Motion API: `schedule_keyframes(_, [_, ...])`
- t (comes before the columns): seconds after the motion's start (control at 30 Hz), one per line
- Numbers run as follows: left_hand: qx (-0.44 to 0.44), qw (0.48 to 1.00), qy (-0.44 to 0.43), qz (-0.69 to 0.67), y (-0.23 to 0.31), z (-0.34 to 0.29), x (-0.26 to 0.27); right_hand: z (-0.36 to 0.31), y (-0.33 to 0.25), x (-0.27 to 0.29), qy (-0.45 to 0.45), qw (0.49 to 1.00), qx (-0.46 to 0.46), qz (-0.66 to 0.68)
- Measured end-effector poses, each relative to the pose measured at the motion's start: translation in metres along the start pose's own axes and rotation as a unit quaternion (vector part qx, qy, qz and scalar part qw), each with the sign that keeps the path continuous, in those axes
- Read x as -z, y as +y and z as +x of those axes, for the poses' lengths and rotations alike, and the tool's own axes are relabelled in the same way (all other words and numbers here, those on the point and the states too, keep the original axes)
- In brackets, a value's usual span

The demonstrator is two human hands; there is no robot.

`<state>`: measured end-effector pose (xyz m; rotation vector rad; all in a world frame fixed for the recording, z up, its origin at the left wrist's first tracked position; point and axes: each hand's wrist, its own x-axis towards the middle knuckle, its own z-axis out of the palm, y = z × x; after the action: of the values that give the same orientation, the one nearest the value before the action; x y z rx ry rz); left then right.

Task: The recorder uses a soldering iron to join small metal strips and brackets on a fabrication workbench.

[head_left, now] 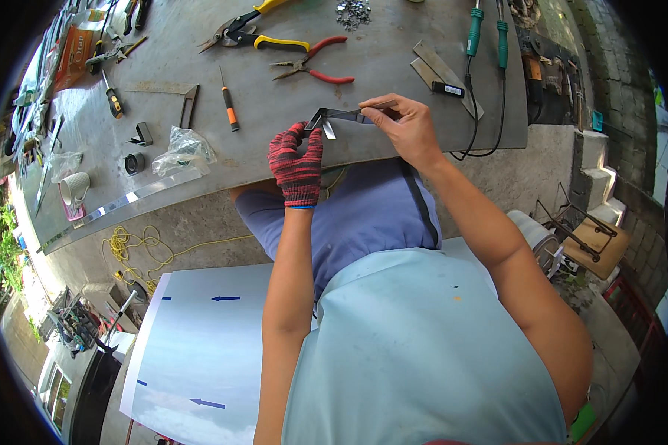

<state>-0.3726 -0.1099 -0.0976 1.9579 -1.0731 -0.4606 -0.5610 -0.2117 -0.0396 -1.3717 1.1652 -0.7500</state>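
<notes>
My left hand (297, 165), in a red and black knit glove, is closed on a small bent piece of sheet metal (315, 119) near the table's front edge. A bright narrow tab (329, 130) hangs beside that piece. My bare right hand (410, 133) pinches a dark flat metal strip (345, 115), whose far end reaches the bent piece; whether the two are joined I cannot tell. Beyond my hands lie red-handled long-nose pliers (304, 65) and yellow-handled snips (234, 33). An orange and black screwdriver (229, 107) rests to the left.
The grey metal table (260, 104) also bears a try square (188, 104), another screwdriver (113, 100), a plastic bag (184, 154), a white mug (75, 189) and metal scraps (353, 13). Two green-handled corded tools (474, 33) lie at the right, their cables hanging over the edge. Yellow cord (137, 245) coils on the floor.
</notes>
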Motion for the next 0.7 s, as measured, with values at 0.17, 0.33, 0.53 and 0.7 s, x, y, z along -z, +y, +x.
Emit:
schedule_keyframes(0.17, [0.003,1.000,-0.005,0.003,0.0012,0.0000,0.0015,-0.0006,0.0031,-0.0006,0.000,1.000,-0.011,0.013])
schedule_keyframes(0.33, [0.010,1.000,-0.009,-0.008,0.0038,0.0004,0.0016,-0.0011,0.0037,0.0007,0.005,1.000,-0.003,0.014])
schedule_keyframes(0.53, [0.013,1.000,-0.007,-0.009,0.0021,0.0004,0.0012,-0.0008,0.0035,0.0024,0.007,1.000,0.003,0.010])
schedule_keyframes(0.7, [0.010,1.000,-0.010,-0.015,0.0026,0.0010,0.0010,-0.0023,0.0039,0.0046,0.006,1.000,-0.010,0.015])
